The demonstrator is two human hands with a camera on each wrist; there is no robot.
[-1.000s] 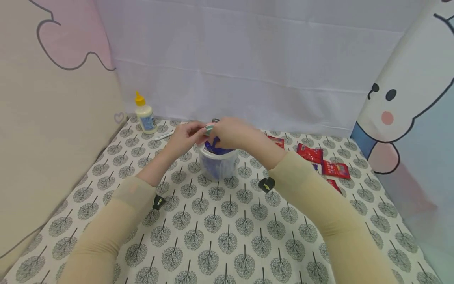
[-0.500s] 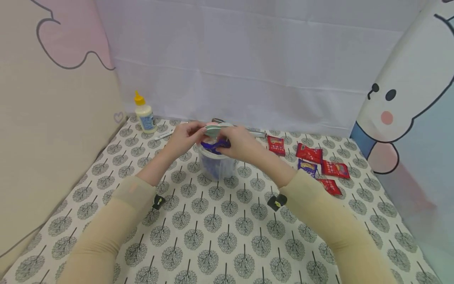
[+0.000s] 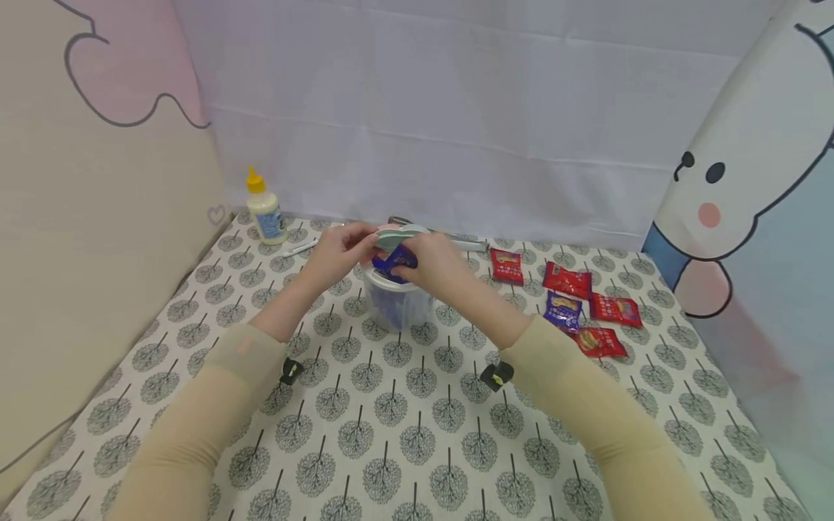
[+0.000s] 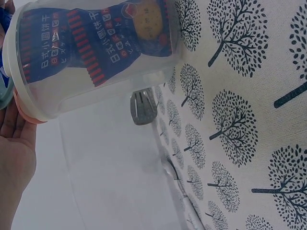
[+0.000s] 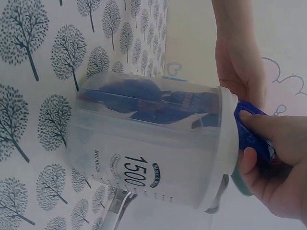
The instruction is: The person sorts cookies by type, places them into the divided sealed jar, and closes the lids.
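Observation:
A clear plastic storage jar [image 3: 399,311] with a white rim stands at the back middle of the table. Blue biscuit packets [image 4: 57,43] show through its wall in the left wrist view. Its raised lid [image 3: 393,237], green and pink, is pinched at the left edge by my left hand [image 3: 339,252]. At the jar's mouth, my right hand [image 3: 436,266] grips a blue biscuit packet [image 5: 252,132] between thumb and fingers, beside the lid. The packet's lower end is hidden behind the rim and fingers in the head view.
Red biscuit packets [image 3: 507,266] and one purple-blue packet [image 3: 562,311] lie to the right. A glue bottle [image 3: 267,217] with a yellow cap and a slim white stick [image 3: 300,248] are at back left. Behind the jar lies a slotted turner [image 4: 143,106].
My right hand has shifted right and down from over the lid, uncovering the packets at right. The gripped packet has turned more upright over the last half second. My left hand keeps its place.

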